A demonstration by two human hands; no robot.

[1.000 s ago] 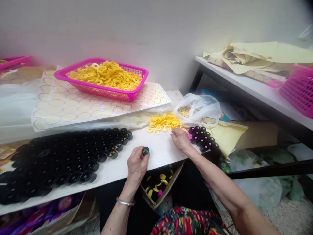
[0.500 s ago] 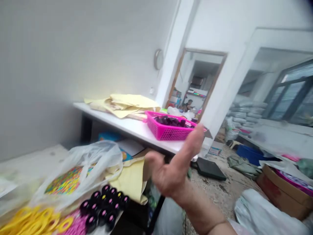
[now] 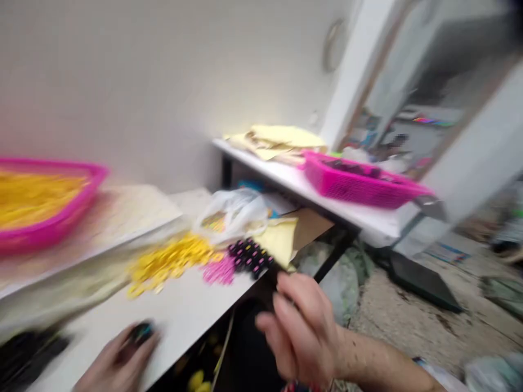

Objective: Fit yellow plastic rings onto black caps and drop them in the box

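My left hand [image 3: 116, 359] pinches a small, light, rigid black plastic cap [image 3: 141, 331] by its rim; my right hand [image 3: 302, 332] hangs loosely curled, holding nothing.

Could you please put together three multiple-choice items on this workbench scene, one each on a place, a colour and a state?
1. Where does the loose yellow ring pile lie?
A on the white table
B on the floor
C on the raised shelf

2. What colour is the basket on the raised shelf?
A blue
B pink
C green

3. What is the right hand doing?
A gripping a basket
B holding a bag
C holding nothing, off the table edge

A: the rings rest on the tabletop.
B: its mesh is bright pink.
C: its fingers close on nothing.
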